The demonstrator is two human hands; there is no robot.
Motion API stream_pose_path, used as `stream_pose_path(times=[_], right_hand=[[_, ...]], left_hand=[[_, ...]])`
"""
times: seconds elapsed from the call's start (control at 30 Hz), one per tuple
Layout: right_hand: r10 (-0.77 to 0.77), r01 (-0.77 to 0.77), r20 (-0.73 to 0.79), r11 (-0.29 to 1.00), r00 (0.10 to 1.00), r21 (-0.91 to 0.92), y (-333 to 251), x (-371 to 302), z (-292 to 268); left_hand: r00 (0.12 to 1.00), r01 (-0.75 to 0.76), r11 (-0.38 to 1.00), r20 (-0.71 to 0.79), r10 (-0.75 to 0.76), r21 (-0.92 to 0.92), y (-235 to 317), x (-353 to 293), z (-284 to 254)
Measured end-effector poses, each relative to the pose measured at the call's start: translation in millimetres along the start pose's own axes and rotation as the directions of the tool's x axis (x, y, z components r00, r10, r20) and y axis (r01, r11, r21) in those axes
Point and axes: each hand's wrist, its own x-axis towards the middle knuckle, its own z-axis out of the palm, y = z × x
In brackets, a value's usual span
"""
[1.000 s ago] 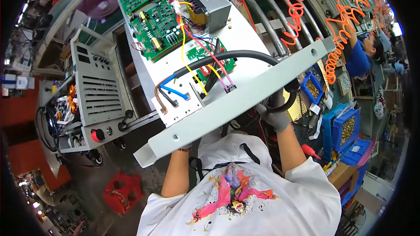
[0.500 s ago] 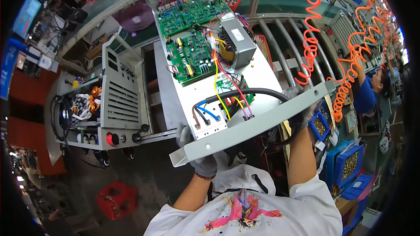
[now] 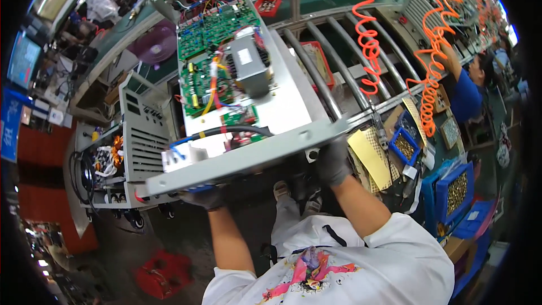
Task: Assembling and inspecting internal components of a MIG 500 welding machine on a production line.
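An open metal chassis [image 3: 291,104] with green circuit boards [image 3: 217,31], a grey boxed transformer [image 3: 251,68] and a thick black cable [image 3: 240,129] is in front of me. Its long grey end panel [image 3: 248,159] faces me, tilted up to the right. My left hand [image 3: 204,197], in a grey glove, grips the panel's left part from below; the fingers are mostly hidden behind it. My right hand [image 3: 333,162], also gloved, is closed at the panel's right end, with its fingertips out of sight. Both hands hold the chassis.
A vented grey machine housing [image 3: 148,138] stands on a wheeled cart at left. Steel rollers [image 3: 339,51] run behind the chassis. Orange coiled hoses [image 3: 370,45] hang at right, above a bench with blue screw bins [image 3: 405,146]. A red stool [image 3: 162,274] sits on the floor. Another person [image 3: 468,93] works at far right.
The chassis and both my hands have moved left in view, uncovering rollers and the bench with yellow paper at right. The panel's left end now overlaps the vented housing.
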Motion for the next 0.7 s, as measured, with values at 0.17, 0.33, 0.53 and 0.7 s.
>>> stream_pose_path(times=[0.17,0.33,0.53,0.7], right_hand=[[-0.087,0.086,0.077,0.996,0.993,0.024,-3.3,-67.7,57.4],[-0.430,0.443,0.147,0.894,0.891,-0.071,-6.6,-100.5,111.8],[-0.197,0.202,0.067,0.977,0.978,-0.068,-7.5,-2.4,86.4],[0.192,-0.200,-0.062,0.960,0.979,-0.196,27.2,123.6,95.4]], left_hand=[[0.995,0.098,0.995,0.021,-0.098,-0.023,43.0,49.6,38.2],[0.978,0.067,0.954,0.172,-0.121,0.293,45.4,144.2,5.5],[0.999,0.020,0.854,0.020,-0.035,0.520,141.1,80.3,17.8],[0.864,-0.481,0.641,0.446,0.233,0.598,151.0,-73.6,75.8]])
